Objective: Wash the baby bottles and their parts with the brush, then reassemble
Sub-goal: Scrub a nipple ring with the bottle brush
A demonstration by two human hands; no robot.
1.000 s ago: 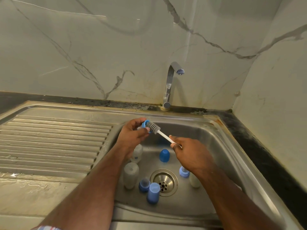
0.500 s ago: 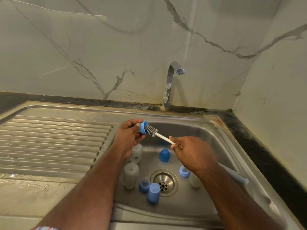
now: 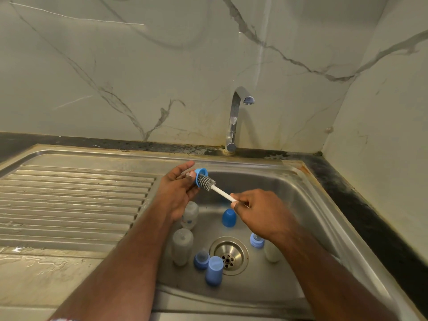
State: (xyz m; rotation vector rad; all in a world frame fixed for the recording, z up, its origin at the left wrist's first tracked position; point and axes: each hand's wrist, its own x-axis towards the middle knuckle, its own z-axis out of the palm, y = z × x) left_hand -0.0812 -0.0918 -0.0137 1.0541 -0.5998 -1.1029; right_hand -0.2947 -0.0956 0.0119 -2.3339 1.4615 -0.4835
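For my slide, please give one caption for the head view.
Left hand holds blue ring; right hand works brush inside it.

Steel sink (image 3: 301, 195) with bottles (image 3: 182, 246), caps (image 3: 228, 218)

brush (image 3: 209, 183) head now inside blue collar (image 3: 199, 177), pushed deeper

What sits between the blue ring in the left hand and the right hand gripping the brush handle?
In the head view, only the brush: its grey bristle head pokes into the blue ring, and the white handle runs back to the right hand.
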